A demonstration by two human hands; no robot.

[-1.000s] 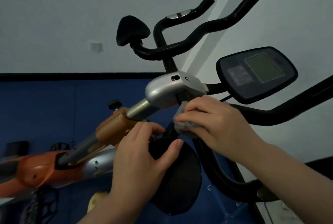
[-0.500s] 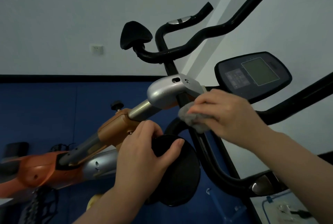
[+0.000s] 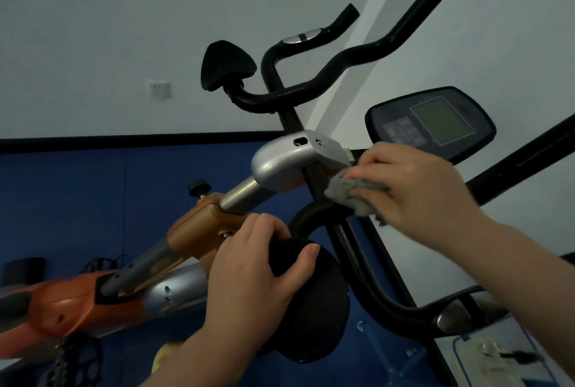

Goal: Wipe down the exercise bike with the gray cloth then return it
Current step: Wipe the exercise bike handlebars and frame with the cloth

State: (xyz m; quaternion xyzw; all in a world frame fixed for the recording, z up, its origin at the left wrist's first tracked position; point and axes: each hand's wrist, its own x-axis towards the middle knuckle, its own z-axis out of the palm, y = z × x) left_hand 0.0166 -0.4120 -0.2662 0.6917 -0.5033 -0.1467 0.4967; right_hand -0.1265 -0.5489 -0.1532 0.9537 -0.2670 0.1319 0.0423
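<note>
Right hand (image 3: 417, 187), bunching gray cloth (image 3: 354, 192): shifted up bar toward console; left hand (image 3: 258, 265) grips black pad. Wiping ongoing.

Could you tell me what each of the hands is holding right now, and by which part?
Right hand grips the bunched gray cloth against the handlebar stem; left hand grips the black round pad by its upper edge.

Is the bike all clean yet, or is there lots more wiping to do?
Not finished. You can't tell which parts are already clean, since nothing looks wiped or dusty. Right now the right hand presses the gray cloth on the black bar under the silver bracket, while the left hand grips the black round pad. Putting the cloth back is left.
</note>
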